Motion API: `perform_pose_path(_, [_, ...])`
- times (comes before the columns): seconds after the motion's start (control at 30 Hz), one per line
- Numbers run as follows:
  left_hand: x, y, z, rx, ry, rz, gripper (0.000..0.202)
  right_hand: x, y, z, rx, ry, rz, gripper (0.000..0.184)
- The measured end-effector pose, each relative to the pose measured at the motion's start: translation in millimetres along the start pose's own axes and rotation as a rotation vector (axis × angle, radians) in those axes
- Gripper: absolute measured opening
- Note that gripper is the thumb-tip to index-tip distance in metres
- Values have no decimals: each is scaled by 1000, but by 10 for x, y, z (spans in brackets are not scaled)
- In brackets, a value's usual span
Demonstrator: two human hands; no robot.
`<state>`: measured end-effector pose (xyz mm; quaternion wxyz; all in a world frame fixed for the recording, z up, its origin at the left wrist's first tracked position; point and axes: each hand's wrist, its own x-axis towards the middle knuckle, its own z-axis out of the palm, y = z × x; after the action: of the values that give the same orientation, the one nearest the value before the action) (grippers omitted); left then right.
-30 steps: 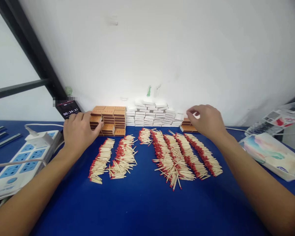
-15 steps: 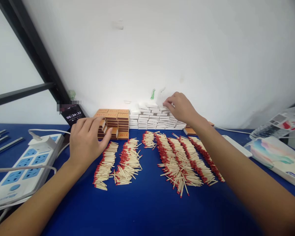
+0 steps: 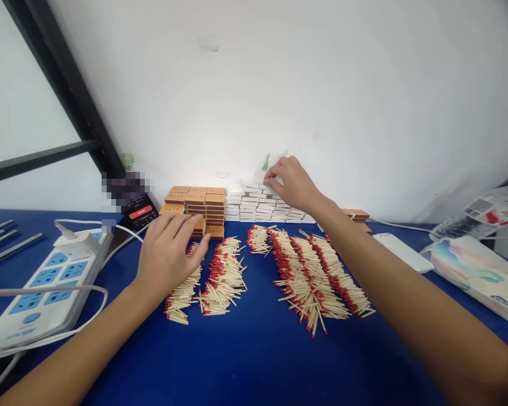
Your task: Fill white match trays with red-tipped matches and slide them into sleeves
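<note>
My right hand [image 3: 293, 183] reaches to the top of a stack of white matchbox trays [image 3: 249, 208] against the wall. Its thumb and forefinger are bent together there; what lies between the fingertips, if anything, is too small to tell. My left hand [image 3: 169, 251] hovers palm down with bent fingers, its thumb apart, in front of a stack of orange-brown matchboxes [image 3: 205, 197]. I see nothing held in it. Below both stacks, red-tipped matches lie in long rows: a left row [image 3: 225, 279] and a larger right group [image 3: 305, 276]. My left hand partly covers the leftmost matches [image 3: 182, 299].
A white power strip [image 3: 46, 293] with cables lies at left, beside metal rods [image 3: 12, 251]. A phone [image 3: 139, 211] leans behind it. At right are a white flat case [image 3: 402, 252], a colourful pack [image 3: 478, 273] and several more matchboxes [image 3: 355, 215].
My right hand has moved left along the top of the white trays. My left hand has shifted right and slightly down, over the leftmost matches. The phone's screen now shows a red bar.
</note>
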<state>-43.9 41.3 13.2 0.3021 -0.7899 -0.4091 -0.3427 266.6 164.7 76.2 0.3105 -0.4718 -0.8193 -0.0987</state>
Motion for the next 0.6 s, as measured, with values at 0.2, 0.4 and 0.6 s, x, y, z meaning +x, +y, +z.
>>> perform_pose_path(0.2, [-27,70,-39,-126,15,-29,29,-273,-275,-346,65,57,-19,12])
perform_pose_path(0.4, [-46,349,-152,-389,-30,-24,41,-1063,-1008,-485,148,-134,-250,18])
perform_pose_path(0.6, [-61,528,-184,-608,-130,-51,33,-1377,-1254,-305,92,-150,-362,24])
